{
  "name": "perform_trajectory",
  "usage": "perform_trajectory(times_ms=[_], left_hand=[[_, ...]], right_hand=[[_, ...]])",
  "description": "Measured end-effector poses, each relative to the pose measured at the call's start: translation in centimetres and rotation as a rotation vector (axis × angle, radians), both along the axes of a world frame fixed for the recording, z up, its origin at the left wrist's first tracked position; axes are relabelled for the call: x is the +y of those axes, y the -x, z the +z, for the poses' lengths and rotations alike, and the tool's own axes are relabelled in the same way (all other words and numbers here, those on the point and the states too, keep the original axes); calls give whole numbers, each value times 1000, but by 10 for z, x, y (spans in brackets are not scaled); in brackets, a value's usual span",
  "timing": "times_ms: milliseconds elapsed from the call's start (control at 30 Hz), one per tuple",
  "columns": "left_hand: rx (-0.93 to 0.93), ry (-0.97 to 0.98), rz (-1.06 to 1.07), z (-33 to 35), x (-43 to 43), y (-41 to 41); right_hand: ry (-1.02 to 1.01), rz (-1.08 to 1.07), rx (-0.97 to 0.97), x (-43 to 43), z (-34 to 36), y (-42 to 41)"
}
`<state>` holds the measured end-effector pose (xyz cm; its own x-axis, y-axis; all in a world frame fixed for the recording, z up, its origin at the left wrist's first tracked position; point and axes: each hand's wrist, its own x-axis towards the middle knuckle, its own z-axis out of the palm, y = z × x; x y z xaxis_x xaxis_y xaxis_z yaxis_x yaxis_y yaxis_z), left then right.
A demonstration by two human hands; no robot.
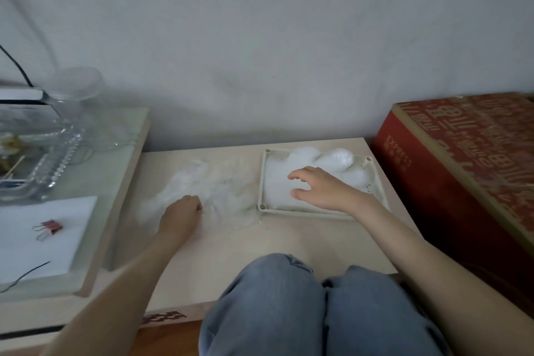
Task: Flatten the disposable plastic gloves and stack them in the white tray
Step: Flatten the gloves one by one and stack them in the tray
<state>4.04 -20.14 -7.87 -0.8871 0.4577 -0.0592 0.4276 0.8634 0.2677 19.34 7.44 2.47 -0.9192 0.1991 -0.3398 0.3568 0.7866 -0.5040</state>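
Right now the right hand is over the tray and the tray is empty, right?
Not quite. The right hand is over the tray, but the tray isn't empty: puffy gloves lie in it, as the head view shows.

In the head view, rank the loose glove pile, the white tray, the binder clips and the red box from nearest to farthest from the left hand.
1. loose glove pile: touching the left hand, at its fingertips.
2. white tray: just to the right.
3. binder clips: left, on the side table.
4. red box: far right.
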Motion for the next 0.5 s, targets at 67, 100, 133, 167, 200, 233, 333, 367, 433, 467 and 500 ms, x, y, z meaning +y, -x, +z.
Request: perform_trajectory(times_ms=[67, 100, 133, 167, 200, 233, 333, 367, 433, 467, 500], left_hand=[[69, -69, 33, 5, 2, -1], [98, -120, 59, 10, 5, -2], [114, -192, 91, 18, 10, -3], [114, -276, 115, 29, 16, -4], [113, -360, 119, 41, 23, -6], [115, -433, 101, 54, 32, -9], [101, -616, -17, 92, 66, -24], [77, -665, -58, 103, 78, -31], [38, -727, -159, 119, 100, -45], [28, -742, -224, 125, 109, -52], [9, -747, -293, 128, 117, -59]], right_hand=[[29, -11, 20, 1, 3, -3], [60, -28, 37, 1, 5, -4], [103, -53, 56, 2, 6, -4], [169, -91, 72, 2, 8, -4], [260, -131, 76, 2, 9, -3], [373, -160, 75, 1, 10, -2], [690, -144, 41, -3, 8, 1], [786, -148, 32, -6, 8, 2], [991, -178, 36, -10, 7, 4], [1105, -189, 58, -9, 5, 5], [1222, -182, 93, -7, 5, 5]])
